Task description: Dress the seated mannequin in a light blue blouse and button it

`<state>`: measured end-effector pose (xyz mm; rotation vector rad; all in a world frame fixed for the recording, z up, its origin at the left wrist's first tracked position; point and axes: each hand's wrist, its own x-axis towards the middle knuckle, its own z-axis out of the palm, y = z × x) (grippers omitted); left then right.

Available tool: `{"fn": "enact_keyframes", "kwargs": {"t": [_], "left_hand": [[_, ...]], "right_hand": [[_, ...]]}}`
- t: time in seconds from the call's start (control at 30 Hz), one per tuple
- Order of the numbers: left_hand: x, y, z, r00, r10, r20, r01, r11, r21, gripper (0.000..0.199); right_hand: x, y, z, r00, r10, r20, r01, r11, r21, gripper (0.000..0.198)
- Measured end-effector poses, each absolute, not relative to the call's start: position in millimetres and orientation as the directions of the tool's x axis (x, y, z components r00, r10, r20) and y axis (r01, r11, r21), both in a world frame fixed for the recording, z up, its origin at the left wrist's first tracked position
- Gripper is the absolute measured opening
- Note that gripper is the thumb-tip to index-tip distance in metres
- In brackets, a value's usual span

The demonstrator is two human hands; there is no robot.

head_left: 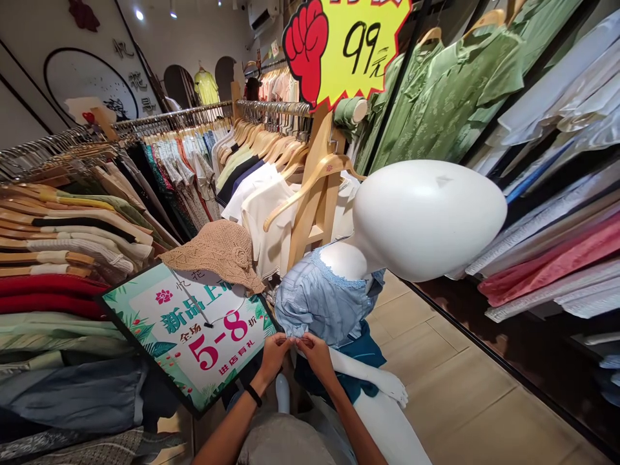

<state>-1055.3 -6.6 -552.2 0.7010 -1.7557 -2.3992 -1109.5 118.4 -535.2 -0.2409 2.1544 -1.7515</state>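
Note:
A white mannequin (426, 216) wears a light blue blouse (317, 294) with a lacy neckline and dark teal shorts (365, 358). Both of my hands are at the edge of the blouse's sleeve, close together. My left hand (275, 354), with a black band at the wrist, pinches the sleeve edge between its fingertips. Beside it, my right hand (314, 354) pinches the same edge. The mannequin's white arm (361, 371) reaches out to the right past my right wrist.
A framed sign (194, 336) stands at the left, with a tan knitted hat (217, 252) over its top edge. Clothes racks (184, 116) fill the left and back. A yellow price sign (358, 51) hangs above. Green dresses (450, 90) hang at the right, beside wooden flooring (460, 374).

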Motion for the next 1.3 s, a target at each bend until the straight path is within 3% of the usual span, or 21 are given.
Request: {"fn": "enact_keyframes", "kwargs": {"t": [0.23,0.43,0.6,0.83,1.13,1.3], "left_hand": [[-1056,-9,-565,-0.928,-0.319,-0.191,-0.14,-0.176,0.974,0.038],[-1056,-7,-581,-0.939,-0.335,-0.08,-0.135,0.144,0.98,0.045],[-1057,-7,-591,-0.939,-0.338,-0.058,-0.134,0.204,0.97,0.04],[-1057,-1,-599,-0.942,-0.335,-0.034,-0.133,0.278,0.951,0.024],[-1067,2,-599,-0.93,-0.366,-0.026,-0.162,0.345,0.924,0.013],[-1070,0,-593,-0.941,-0.339,0.006,-0.13,0.376,0.917,0.016]], "right_hand": [[-1113,119,-544,-0.893,-0.407,-0.193,0.111,0.217,-0.97,0.037],[-1117,117,-552,-0.867,-0.411,-0.281,0.24,0.149,-0.959,0.036],[-1119,114,-559,-0.846,-0.426,-0.32,0.301,0.113,-0.947,0.04],[-1122,119,-557,-0.779,-0.538,-0.322,0.385,-0.004,-0.923,0.047],[-1124,121,-565,-0.828,-0.521,-0.208,0.217,0.044,-0.975,0.053],[-1131,123,-571,-0.805,-0.55,-0.222,0.24,0.041,-0.97,0.054]]}}
